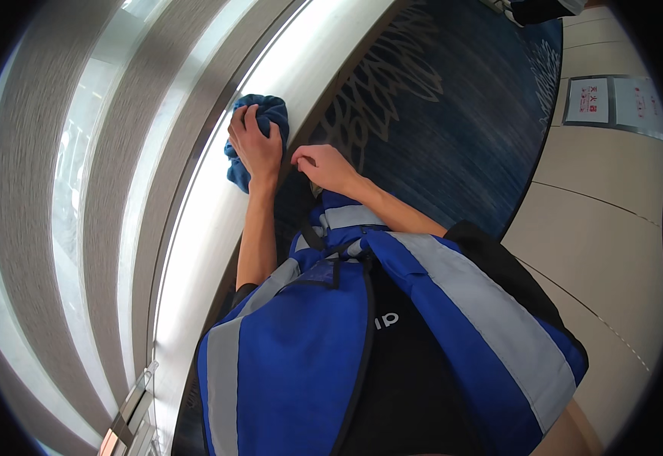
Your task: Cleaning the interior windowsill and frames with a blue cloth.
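My left hand (256, 143) presses down on a crumpled dark blue cloth (274, 109), its fingers spread over the top. The cloth rests on a bright white windowsill (217, 228), near its inner edge. To the right, my right hand (328, 165) is held loosely curled beside the sill's edge. No object shows in it, and it looks apart from the sill. A blue vest with grey bands (291, 342) covers my front and hangs below both hands.
Striped zebra blinds (103, 199) hang along the sill's left. Several light objects (132, 410) stand at its near end. Blue patterned carpet (451, 131) lies right, bordered by a beige panelled wall (588, 228) with a framed sign (590, 101) bearing writing. Dark fabric (542, 10) shows at the top right.
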A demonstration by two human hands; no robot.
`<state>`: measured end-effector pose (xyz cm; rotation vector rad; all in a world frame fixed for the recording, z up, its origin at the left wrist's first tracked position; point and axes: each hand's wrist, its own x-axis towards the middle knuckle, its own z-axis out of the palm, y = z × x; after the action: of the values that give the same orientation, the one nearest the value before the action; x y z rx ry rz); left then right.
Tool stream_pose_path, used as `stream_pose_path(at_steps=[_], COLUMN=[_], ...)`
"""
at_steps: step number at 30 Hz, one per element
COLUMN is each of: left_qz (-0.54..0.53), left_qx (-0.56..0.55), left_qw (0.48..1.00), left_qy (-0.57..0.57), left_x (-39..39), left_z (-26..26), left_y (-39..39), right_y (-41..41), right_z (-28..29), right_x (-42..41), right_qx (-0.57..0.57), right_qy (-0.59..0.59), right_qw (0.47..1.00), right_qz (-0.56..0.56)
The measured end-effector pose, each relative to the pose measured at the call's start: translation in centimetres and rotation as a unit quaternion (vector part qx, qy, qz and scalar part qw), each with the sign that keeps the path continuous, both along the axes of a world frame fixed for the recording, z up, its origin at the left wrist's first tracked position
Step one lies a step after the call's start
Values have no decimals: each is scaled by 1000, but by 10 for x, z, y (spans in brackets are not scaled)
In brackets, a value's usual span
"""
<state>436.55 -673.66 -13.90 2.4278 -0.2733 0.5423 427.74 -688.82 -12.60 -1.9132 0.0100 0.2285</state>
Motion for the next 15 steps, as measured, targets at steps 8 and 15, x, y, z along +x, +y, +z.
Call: stream_pose_path(at_steps=[8, 15], left_qz=[17, 86], left_qx=[24, 195], left_qw=[996, 973], left_qy=[-80, 84], left_x=[82, 101], left_z=[-18, -13], left_y=[-54, -62], right_y=[-43, -107], right_z=[-10, -15], right_x=[34, 77], right_qx=[67, 42], right_qy=[3, 42], right_qw=[998, 996], right_qz=[-9, 64])
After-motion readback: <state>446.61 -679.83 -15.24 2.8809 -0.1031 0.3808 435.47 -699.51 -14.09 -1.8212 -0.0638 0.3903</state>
